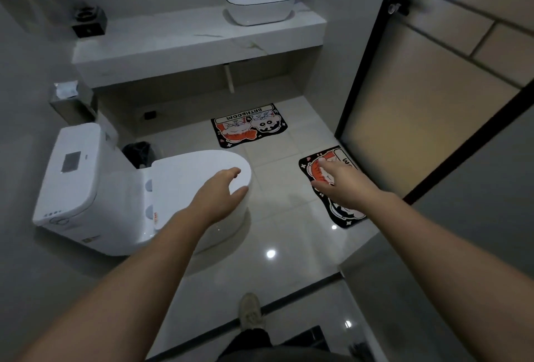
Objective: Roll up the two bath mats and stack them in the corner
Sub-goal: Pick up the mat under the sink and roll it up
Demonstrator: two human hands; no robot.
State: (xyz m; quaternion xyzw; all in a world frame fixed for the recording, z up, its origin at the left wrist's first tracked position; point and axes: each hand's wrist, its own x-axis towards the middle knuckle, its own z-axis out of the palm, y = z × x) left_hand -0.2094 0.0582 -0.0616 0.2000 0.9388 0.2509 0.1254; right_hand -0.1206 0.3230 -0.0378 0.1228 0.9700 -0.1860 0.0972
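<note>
Head view: two flat black cartoon-print bath mats are seen on the glossy pale tiled floor (277,205). The far bath mat marked BATHROOM (249,124) lies under the white marble-look vanity counter (199,44); the near bath mat (332,188) lies by the frosted glass door (419,107), partly hidden by the right arm. Both lie unrolled, well apart. The left hand (221,197) is held out empty, fingers loose, in front of the white toilet w/ closed lid (115,188). The right hand (344,185) is stretched over the near mat, fingers spread, nothing gripped; contact can't be told. Judged: approach step, rolling not begun. Next: an edge of the near mat pinched w/ both hands, then curled over tightly.
</note>
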